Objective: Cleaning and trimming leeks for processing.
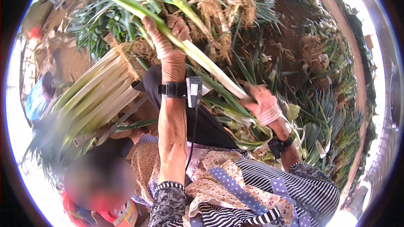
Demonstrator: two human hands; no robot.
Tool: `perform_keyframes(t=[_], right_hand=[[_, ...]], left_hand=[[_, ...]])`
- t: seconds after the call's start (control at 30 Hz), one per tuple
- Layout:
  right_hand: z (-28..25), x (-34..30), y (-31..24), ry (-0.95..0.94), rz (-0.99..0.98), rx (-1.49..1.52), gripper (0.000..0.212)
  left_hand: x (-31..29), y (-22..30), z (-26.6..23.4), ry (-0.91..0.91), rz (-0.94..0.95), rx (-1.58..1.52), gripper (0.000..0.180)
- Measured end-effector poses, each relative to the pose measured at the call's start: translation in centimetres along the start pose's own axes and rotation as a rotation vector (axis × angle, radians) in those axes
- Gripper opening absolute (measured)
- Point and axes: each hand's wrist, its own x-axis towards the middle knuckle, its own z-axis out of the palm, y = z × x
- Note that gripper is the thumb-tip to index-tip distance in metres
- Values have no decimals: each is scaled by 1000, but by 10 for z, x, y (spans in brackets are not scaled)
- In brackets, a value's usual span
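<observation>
One long leek (212, 68), white at its lower end and green toward its top, slants across the middle from upper left to lower right. My left hand (167, 47) is closed around its greener part, the thumb on one side and the curled fingers on the other. At the white end, my right hand (266, 106), in a pinkish covering, closes on the tip; its fingers partly hide the root end. Loose peeled leaves (240, 120) lie under and beside my right hand. Beyond my left hand are more leeks with tangled brown roots (229, 6).
To the left lies a row of white-stemmed leeks (99, 86), root ends toward me. Heaps of green leaves (336, 101) fill the right side. At lower left is another person, head blurred (101, 176). A blue bag (38, 98) stands at far left.
</observation>
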Motion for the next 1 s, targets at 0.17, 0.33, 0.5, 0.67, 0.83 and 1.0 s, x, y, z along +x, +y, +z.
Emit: perform_keyframes(t=[0.17, 0.33, 0.5, 0.67, 0.83, 1.0], right_hand=[[25, -14, 6, 110, 118, -136, 37], [47, -22, 45, 188, 300, -253, 38], [76, -26, 76, -22, 505, -407, 27], [115, -32, 242, -184, 287, -76, 26], [58, -24, 199, -389, 719, -442, 45], [100, 8, 209, -203, 406, -82, 48]], left_hand=[[-30, 58, 60, -2, 346, 321, 72], [-64, 122, 101, -52, 584, 471, 66], [-133, 186, 121, -40, 776, 467, 56], [-236, 275, 125, 161, 1194, 517, 42], [-437, 332, 109, 247, 1407, 709, 46], [-621, 274, 95, 1052, 1793, 991, 72]])
